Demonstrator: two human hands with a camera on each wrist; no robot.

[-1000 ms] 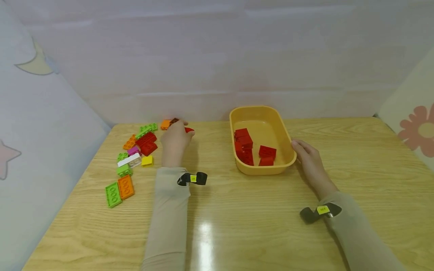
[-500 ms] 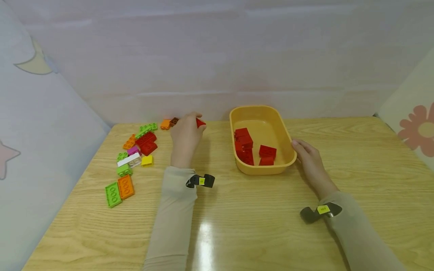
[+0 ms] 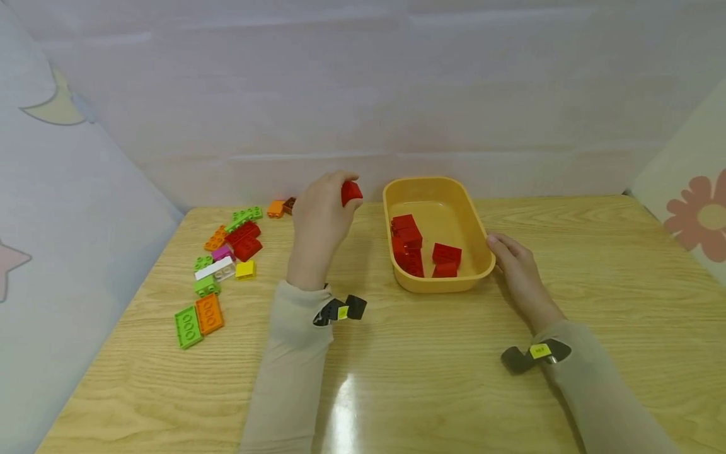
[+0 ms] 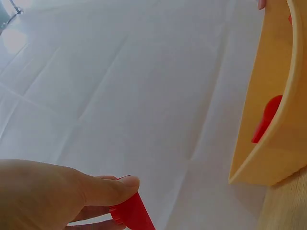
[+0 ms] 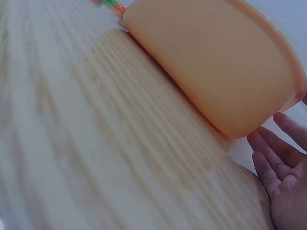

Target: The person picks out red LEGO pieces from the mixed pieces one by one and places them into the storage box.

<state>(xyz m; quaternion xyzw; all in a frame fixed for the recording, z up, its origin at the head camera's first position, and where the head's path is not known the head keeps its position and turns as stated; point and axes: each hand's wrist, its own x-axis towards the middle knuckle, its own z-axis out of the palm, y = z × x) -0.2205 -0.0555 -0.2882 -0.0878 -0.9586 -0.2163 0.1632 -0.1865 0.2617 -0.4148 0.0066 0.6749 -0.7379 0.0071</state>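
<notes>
My left hand (image 3: 321, 217) is raised above the table, left of the yellow plastic bin (image 3: 432, 285). Between thumb and fingers it pinches a red toy brick (image 3: 351, 192); the left wrist view shows studs on this brick (image 4: 134, 213), partly covered by the thumb. My right hand (image 3: 518, 271) holds the bin's near right corner, thumb at the rim and the other fingers low against the outside wall. Inside the bin lie several red bricks (image 3: 407, 231), mostly along its left side and near end.
Left on the wooden table (image 3: 397, 366) lie loose bricks, among them red ones (image 3: 244, 239), a white one (image 3: 215, 268), a yellow one (image 3: 246, 270), a green plate (image 3: 188, 326) and an orange plate (image 3: 209, 313). A pale wall covering (image 3: 363, 94) stands behind.
My left hand has lifted the red brick off the back of the table and carried it rightward toward the bin. The right hand and bin have stayed put.
</notes>
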